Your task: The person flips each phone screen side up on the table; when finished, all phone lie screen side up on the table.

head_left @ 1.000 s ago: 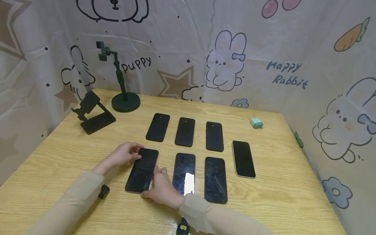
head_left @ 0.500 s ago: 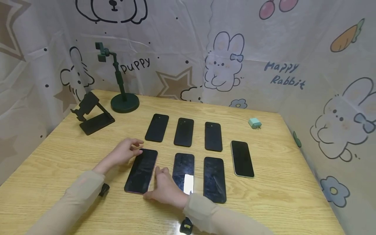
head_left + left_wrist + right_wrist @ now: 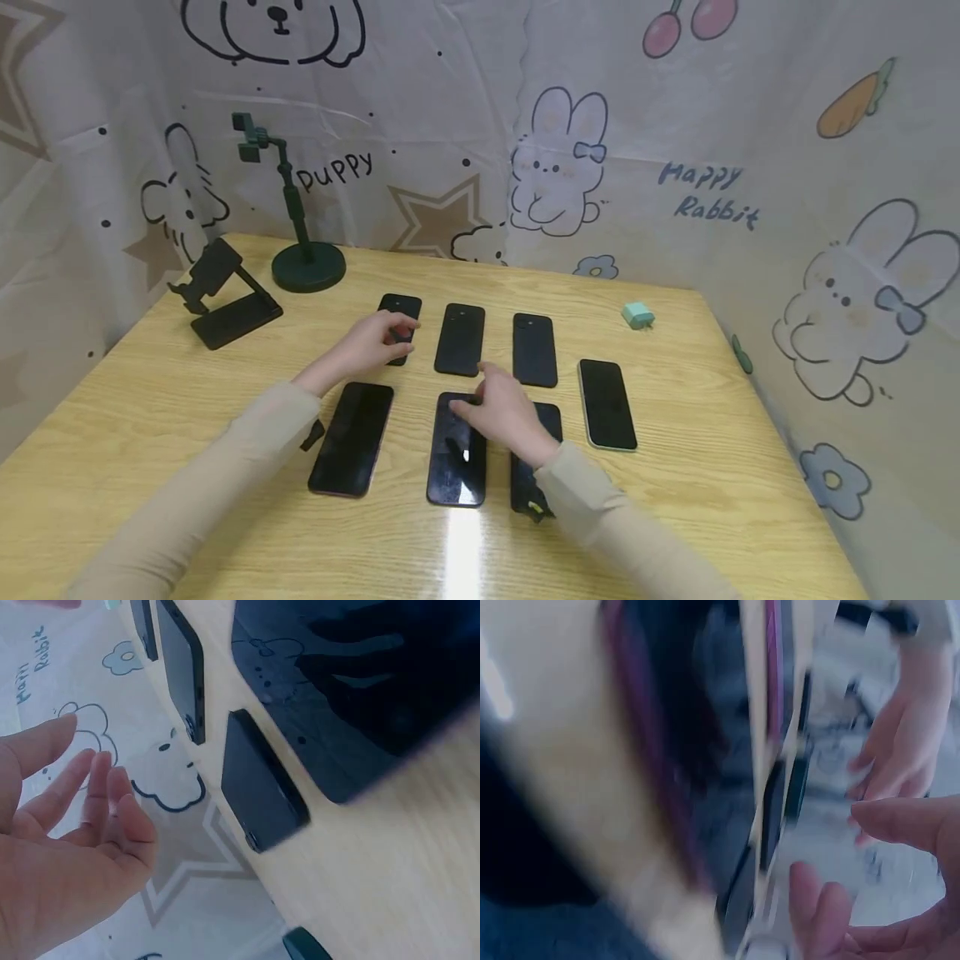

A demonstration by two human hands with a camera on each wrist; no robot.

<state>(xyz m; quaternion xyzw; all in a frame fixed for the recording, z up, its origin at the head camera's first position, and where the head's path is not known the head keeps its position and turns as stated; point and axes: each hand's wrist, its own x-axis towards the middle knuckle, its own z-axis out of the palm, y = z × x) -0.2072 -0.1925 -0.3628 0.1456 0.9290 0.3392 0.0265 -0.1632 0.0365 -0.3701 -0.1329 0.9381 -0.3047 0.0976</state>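
Observation:
My left hand (image 3: 367, 343) is over the back-left phone (image 3: 400, 303), fingers loosely bent and holding nothing. That phone lies back up, partly hidden by the fingers. My right hand (image 3: 510, 412) hovers between two front-row phones, thumb and fingers spread and bare. Its thumb overlaps the top of the front-middle phone (image 3: 454, 458), whose dark screen reflects light. The front-right phone (image 3: 522, 483) is half covered by that wrist. To the left, the front-left phone (image 3: 351, 439) lies screen up with a purplish edge. Both hands also show in the right wrist view, where the phones are blurred.
Two more phones, the back-middle one (image 3: 460, 337) and the back-right one (image 3: 535, 350), lie back up. A pale-edged phone (image 3: 607, 406) lies at the right. A mint charger plug (image 3: 638, 315), a black folding stand (image 3: 236, 318) and a green phone holder (image 3: 308, 267) stand farther back.
Both hands have left the front-left phone, which stays on the table. The left hand moved back over the back-left phone; the right hand moved right and back. The view has shifted slightly.

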